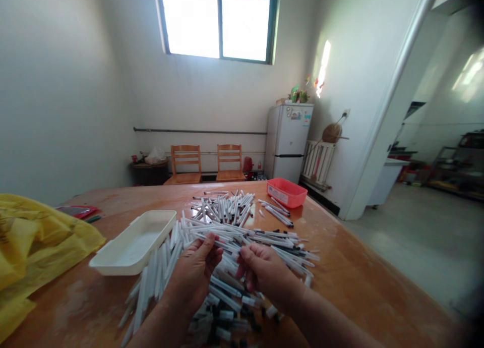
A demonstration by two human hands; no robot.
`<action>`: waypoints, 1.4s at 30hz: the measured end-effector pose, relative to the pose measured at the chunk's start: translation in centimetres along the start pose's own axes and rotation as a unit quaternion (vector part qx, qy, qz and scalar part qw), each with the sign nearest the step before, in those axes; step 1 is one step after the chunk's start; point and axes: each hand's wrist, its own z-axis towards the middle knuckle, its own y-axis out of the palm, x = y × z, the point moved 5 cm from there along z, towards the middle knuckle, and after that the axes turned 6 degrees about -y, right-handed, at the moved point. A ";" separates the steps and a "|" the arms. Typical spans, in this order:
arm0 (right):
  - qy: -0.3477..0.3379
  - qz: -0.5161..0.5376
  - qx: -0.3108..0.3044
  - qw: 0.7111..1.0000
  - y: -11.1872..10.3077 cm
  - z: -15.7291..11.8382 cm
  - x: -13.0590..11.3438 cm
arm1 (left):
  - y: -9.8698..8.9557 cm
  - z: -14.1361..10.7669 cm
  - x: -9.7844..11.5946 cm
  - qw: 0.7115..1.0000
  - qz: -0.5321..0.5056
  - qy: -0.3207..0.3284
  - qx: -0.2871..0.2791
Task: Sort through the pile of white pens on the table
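Many white pen barrels [151, 280] lie heaped across the middle of the wooden table. My left hand [198, 267] is over the pile, thumb and fingers pinched on a slim white pen barrel [226, 245] that points toward the other hand. Just right of it, my right hand [260, 270] has its fingers closed around a small pale piece at the barrel's end, too small to make out. Clear and black caps [223, 315] are scattered below and between my wrists. Behind the hands lies another heap of pens with black ends [236, 209].
A white tray [132, 247] stands left of the pile, a red basket [287, 192] at the far right. A yellow bag [41, 252] covers the left side of the table [363, 287]. Two wooden chairs [186, 164] and a fridge [289, 136] are beyond.
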 end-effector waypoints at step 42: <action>-0.148 -0.476 0.192 0.845 -6.6 0.4 -4.5 | 1.5 -0.9 1.9 0.734 0.576 0.357 -0.043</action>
